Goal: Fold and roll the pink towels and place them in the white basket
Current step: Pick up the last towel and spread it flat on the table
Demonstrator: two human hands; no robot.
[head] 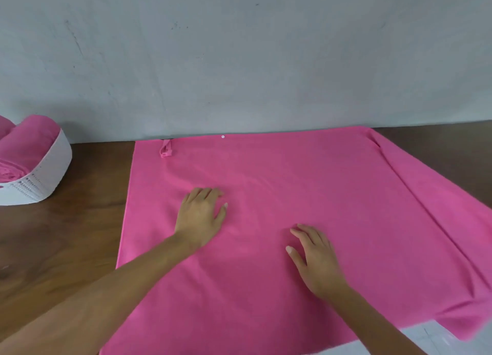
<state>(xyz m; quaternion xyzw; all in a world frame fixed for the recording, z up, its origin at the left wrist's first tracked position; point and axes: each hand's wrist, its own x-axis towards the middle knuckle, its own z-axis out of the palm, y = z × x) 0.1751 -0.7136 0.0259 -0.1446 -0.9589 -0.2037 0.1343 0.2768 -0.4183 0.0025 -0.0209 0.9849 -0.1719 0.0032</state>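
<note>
We see the spread towel [292,184] lying on the table [66,235], its far edge along the foot of the wall [239,48] and its near right corner draping over the table's edge. Our left hand [199,216] rests flat on it left of the middle, and our right hand [316,259] lies flat nearer us, to the right. At far left the basket [50,173] stands on the table, apart from the towel, with rolled towels [29,141] in it.

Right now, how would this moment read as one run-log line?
pink towel: spread on table | left hand: flat on it | right hand: flat on it | white basket: rolled towels inside, far left
</note>
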